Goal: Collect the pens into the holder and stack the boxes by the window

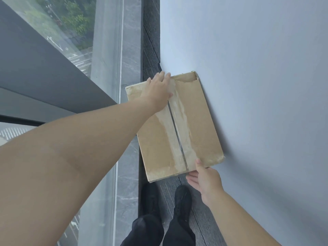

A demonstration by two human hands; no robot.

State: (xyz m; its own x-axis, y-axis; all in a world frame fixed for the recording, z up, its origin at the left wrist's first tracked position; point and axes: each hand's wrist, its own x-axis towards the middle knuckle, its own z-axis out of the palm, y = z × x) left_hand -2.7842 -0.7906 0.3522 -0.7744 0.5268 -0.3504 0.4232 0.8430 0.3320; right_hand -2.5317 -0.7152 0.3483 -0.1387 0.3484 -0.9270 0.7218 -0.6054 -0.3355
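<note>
A brown cardboard box (193,121), its top flaps sealed with worn tape, sits in the narrow strip between the window and the white wall. My left hand (158,89) lies flat on its far left corner, fingers spread over the top. At the near right corner my right hand (204,181) grips the box, thumb on top and fingers under the edge. No pens or holder are in view. Whether another box lies beneath this one is hidden.
A floor-to-ceiling window (58,41) with a grey stone sill (127,174) runs along the left. The white wall (257,68) touches the box on the right. Dark carpet (150,50) stretches ahead, and my black shoes (182,197) stand just behind the box.
</note>
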